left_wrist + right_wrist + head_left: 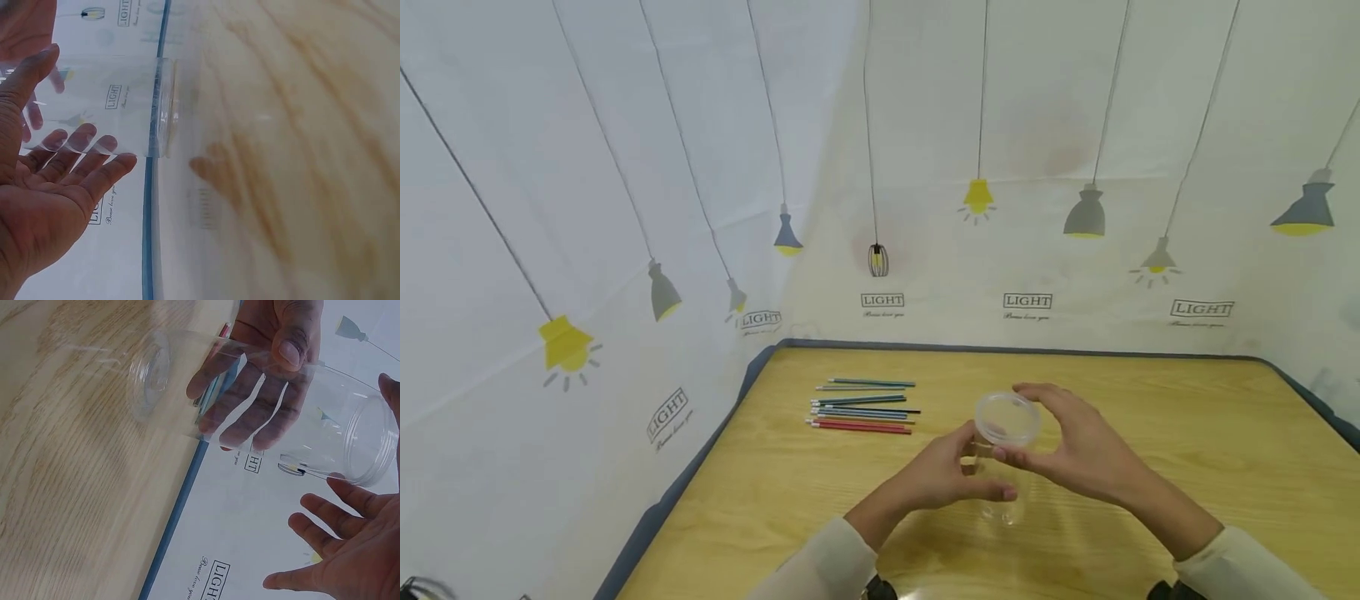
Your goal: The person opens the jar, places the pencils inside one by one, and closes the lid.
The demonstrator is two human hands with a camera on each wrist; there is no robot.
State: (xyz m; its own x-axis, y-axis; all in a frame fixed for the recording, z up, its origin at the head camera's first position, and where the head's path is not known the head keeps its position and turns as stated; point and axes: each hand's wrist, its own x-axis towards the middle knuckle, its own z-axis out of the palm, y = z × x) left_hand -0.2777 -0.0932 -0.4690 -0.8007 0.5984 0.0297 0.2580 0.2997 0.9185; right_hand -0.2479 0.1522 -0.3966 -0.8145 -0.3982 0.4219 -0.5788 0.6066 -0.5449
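Note:
A clear plastic jar [187, 375] stands upright between my two hands. My left hand [936, 475] grips its side, with the thumb on the near face and the fingers round the far side, seen through the wall [256, 394]. At the jar's top is a clear round lid [1007, 419]. My right hand [1086, 446] holds the lid's edge between thumb and forefinger, while its other fingers [300, 581] are spread. In the left wrist view the jar's base [165, 109] is close to the table; whether it touches cannot be told.
Several thin pencils [861, 412], blue-green, dark and red with pale ends, lie side by side on the wood-grain table [760, 500], left of the jar. A dark edge strip [1000, 349] borders the table. Behind it hangs a white sheet [940, 250] printed with lamps.

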